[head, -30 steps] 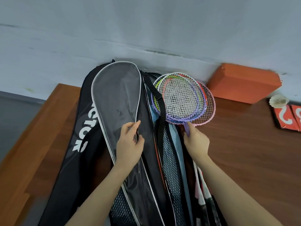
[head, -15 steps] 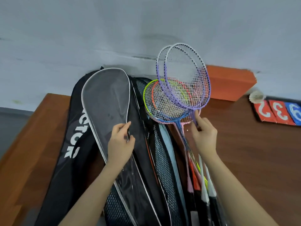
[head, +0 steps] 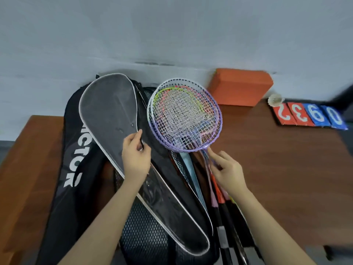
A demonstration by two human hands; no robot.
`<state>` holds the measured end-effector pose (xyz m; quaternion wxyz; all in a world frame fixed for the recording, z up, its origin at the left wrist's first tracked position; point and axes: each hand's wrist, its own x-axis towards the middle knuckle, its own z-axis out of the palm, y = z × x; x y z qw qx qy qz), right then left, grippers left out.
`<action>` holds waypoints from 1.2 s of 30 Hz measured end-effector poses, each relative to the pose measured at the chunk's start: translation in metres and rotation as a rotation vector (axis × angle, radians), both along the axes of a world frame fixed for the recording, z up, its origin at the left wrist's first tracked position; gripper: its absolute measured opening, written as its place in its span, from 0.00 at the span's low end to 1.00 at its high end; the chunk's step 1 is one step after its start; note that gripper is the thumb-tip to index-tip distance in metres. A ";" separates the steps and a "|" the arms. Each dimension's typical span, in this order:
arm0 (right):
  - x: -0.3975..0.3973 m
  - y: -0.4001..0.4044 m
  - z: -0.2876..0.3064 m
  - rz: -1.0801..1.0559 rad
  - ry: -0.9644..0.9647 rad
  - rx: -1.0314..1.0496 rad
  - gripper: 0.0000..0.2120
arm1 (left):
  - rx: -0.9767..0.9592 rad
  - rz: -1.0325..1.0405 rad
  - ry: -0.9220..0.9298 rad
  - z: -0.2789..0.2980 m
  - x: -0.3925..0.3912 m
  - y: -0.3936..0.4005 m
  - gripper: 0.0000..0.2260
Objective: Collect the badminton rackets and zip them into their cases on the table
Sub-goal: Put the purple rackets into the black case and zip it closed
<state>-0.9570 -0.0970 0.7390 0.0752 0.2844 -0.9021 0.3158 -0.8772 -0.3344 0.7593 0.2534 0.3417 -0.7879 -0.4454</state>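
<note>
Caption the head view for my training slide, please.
Left hand pinches grey racket case zipper; right hand steadies stacked rackets.

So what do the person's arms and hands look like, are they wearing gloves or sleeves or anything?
No gloves and no sleeves in view: both forearms are bare from the bottom edge of the picture up to the wrists. The left hand and right hand are bare too. I see no watch, bracelet or ring on either, and the fingers carry no tape or markings.

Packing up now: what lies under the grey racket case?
The grey racket case lies on the black Victor bag and mesh; anything beneath its middle is covered.
</note>
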 end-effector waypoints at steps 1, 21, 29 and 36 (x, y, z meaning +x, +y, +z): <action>0.005 0.002 -0.002 0.017 -0.011 0.002 0.21 | -0.001 0.000 0.006 0.000 0.001 0.002 0.17; 0.028 -0.066 0.000 0.090 -0.572 -0.243 0.23 | 0.107 -0.262 0.095 0.002 0.041 0.004 0.17; 0.028 -0.103 -0.011 0.291 -0.581 -0.099 0.23 | 0.162 -0.237 0.048 0.008 0.039 -0.031 0.19; 0.022 -0.135 -0.010 0.262 -0.572 -0.099 0.22 | 0.108 -0.298 0.016 0.003 0.048 -0.031 0.17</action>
